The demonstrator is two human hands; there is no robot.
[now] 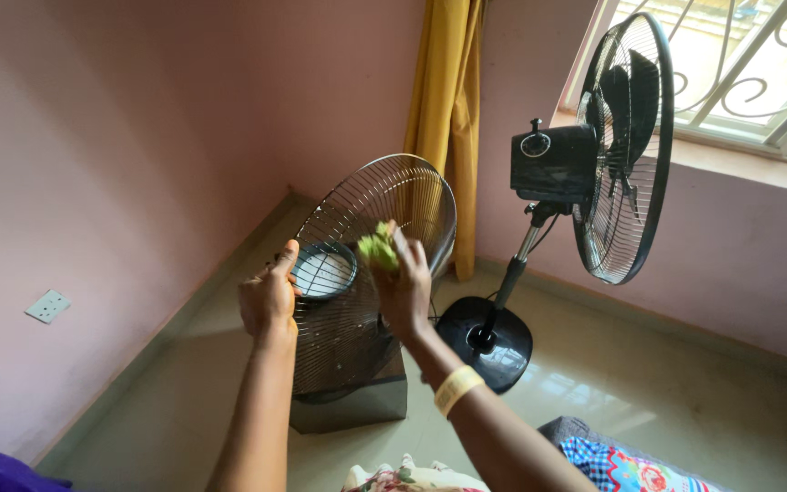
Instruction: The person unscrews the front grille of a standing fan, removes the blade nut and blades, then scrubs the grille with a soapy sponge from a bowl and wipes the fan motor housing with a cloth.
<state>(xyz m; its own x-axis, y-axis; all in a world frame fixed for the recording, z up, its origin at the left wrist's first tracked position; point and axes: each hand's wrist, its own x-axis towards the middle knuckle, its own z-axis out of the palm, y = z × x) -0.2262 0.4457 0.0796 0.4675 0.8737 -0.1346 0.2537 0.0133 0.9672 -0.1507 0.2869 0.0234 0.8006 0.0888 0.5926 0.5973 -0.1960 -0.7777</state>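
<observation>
Left hand grips left rim of detached round wire fan grille, held upright mid-scene. Right hand clenches green cloth against grille wires. Dark box on floor below grille. Black standing fan right, near window; yellow curtain far behind.

Open floor right, standing fan and wall hemming sides
</observation>
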